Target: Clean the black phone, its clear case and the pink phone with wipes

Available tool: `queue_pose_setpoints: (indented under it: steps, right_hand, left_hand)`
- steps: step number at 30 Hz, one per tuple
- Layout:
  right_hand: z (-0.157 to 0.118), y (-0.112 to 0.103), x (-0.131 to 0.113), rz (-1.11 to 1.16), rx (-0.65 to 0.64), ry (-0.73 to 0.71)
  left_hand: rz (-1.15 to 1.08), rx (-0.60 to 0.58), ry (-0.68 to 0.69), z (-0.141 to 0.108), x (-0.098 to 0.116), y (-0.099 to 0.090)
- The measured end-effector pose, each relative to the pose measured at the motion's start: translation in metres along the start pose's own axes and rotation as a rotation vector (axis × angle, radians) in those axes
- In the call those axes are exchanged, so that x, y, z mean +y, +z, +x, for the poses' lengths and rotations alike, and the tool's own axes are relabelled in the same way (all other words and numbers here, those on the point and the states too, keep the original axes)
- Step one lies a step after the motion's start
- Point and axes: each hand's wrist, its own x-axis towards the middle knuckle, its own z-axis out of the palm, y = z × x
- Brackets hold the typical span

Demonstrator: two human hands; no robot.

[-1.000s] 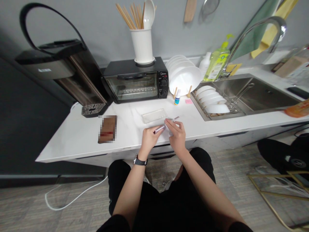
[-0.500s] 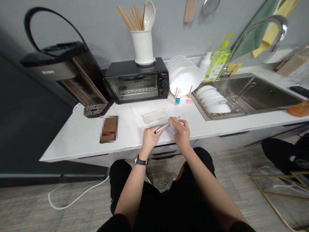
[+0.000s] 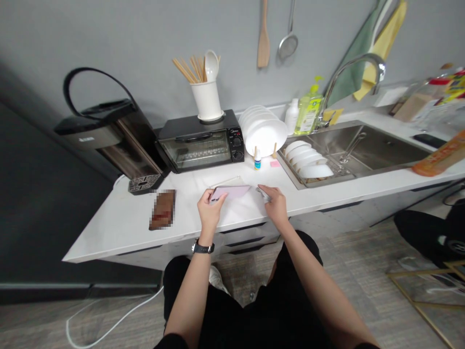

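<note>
Gripping a lilac phone (image 3: 230, 192) by one end, the left hand (image 3: 210, 206) wraps firmly round it, right over a clear plastic tray (image 3: 225, 182). The right hand (image 3: 276, 206) sits half curled over a small clear piece (image 3: 263, 194), can't tell if it's gripped. All on the white counter (image 3: 109, 237), with the toaster oven (image 3: 198, 150) upper middle.
</note>
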Motion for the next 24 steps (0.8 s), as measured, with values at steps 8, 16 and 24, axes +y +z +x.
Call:
queue_pose_setpoints:
  steps: [8,16,24]
  right_hand:
    - [-0.003,-0.006,-0.013,0.156,0.022,0.025]
    - [-0.012,-0.010,-0.079,0.193,0.201,-0.113]
    - [-0.016,0.001,-0.084,0.048,0.223,-0.195]
  left_hand:
    - [-0.097,-0.139,0.193,-0.007,0.003,0.021]
    - [-0.159,-0.268,0.397,-0.013,0.001,0.021]
    - [-0.073,-0.292,0.440,-0.015,-0.003,0.021]
